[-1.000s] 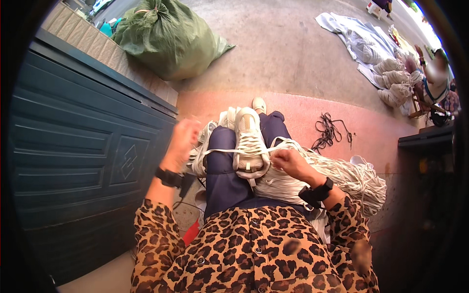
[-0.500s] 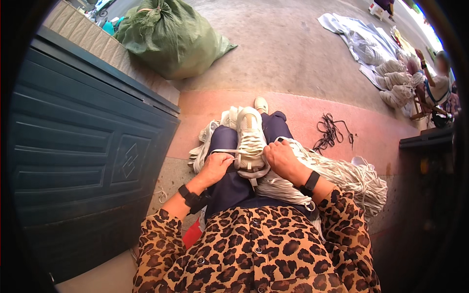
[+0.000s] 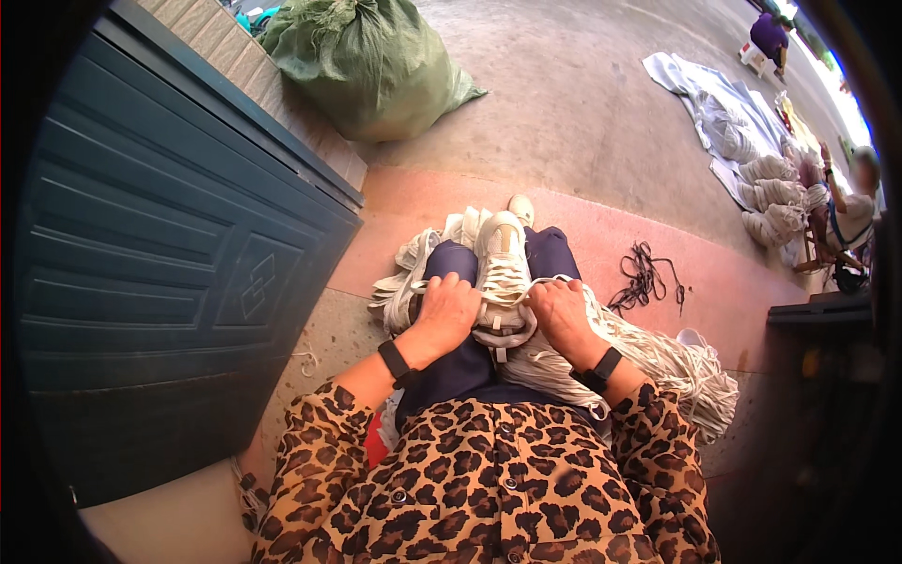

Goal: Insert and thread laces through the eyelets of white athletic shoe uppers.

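A cream sneaker (image 3: 501, 252) rests on my lap between my thighs, its toe pointing away from me and its heel towards me. Pale laces (image 3: 508, 278) cross its tongue. My left hand (image 3: 445, 314) is closed on a shoelace at the shoe's left side, knuckles up. On the other side my right hand (image 3: 566, 318) pinches a lace that loops out from the eyelets. Both hands are close to the shoe's opening. A thick bundle of off-white laces (image 3: 681, 376) lies across my right thigh and spills to the right.
Pale shoe-like pieces (image 3: 399, 287) are piled beyond my left leg. Dark laces (image 3: 644, 278) lie tangled on the pink floor. A blue panelled door (image 3: 178, 282) stands at left, a green sack (image 3: 376, 80) behind it. A seated person (image 3: 850, 211) is far right, near white bundles (image 3: 770, 193).
My left hand has moved forward along the shoe's side and turned knuckles up. My right hand stays by the laces. The whole view has shifted slightly, showing more of a distant seated person.
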A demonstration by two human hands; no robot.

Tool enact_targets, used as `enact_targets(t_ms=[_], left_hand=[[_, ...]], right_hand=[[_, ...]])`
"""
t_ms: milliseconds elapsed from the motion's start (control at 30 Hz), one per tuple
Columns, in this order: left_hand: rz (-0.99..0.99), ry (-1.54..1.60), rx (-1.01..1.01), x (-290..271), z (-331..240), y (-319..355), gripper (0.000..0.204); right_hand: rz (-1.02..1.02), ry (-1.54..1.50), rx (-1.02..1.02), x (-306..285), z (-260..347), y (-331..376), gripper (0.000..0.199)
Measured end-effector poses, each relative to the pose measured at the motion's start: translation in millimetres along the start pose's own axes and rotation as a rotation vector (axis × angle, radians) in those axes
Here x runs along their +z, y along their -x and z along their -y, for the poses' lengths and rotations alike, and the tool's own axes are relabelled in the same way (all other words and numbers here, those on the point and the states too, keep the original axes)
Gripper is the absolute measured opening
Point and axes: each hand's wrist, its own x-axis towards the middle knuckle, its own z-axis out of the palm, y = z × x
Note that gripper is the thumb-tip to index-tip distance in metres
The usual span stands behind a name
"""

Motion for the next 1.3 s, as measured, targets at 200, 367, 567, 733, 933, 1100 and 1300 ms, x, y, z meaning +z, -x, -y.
enact_targets(t_ms=[200,367,567,733,933,1100,1300], left_hand=[[0.024,-0.125,0.121,3,-8,-6,0.002],[-0.112,-0.059,-0.116,-7,-21,1,0.015],[-0.137,0.117,-0.158,11,8,13,0.006],[-0.191,0.1,0.075,12,18,12,0.011],[-0.035,-0.177,0.233,0,-3,-3,0.016],[-0.29,0.456,-0.16,-12,-24,-30,0.007],[-0.29,0.742,-0.524,-15,29,-53,0.012]], right_hand=[[0.058,-0.04,0.052,-7,2,4,0.012],[-0.047,-0.058,0.053,-13,10,9,0.015],[-0.044,-0.21,0.092,4,-17,12,0.012],[-0.035,-0.21,-0.067,2,-16,12,0.017],[0.088,0.161,-0.181,-18,7,2,0.012],[-0.313,-0.306,-0.046,-51,30,-39,0.008],[-0.197,-0.525,0.204,-49,-30,-58,0.022]])
